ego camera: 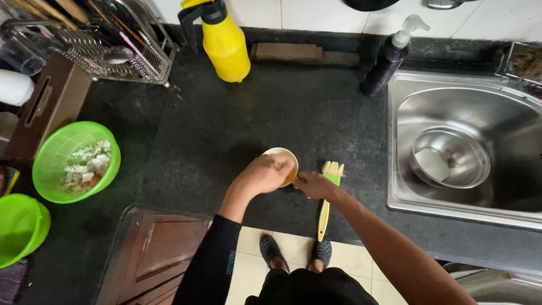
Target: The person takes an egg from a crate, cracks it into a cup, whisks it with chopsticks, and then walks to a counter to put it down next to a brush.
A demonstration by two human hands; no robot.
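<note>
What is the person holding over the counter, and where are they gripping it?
The left hand grips a small white bowl by its near rim and side. The right hand touches its right edge; its own grip cannot be told.

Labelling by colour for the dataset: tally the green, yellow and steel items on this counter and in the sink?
Green: 2, the basket of scraps and the tub at the left edge.
Yellow: 2, the spray bottle and the brush.
Steel: 2, the dish rack and the bowl in the sink.
Total: 6.
</note>
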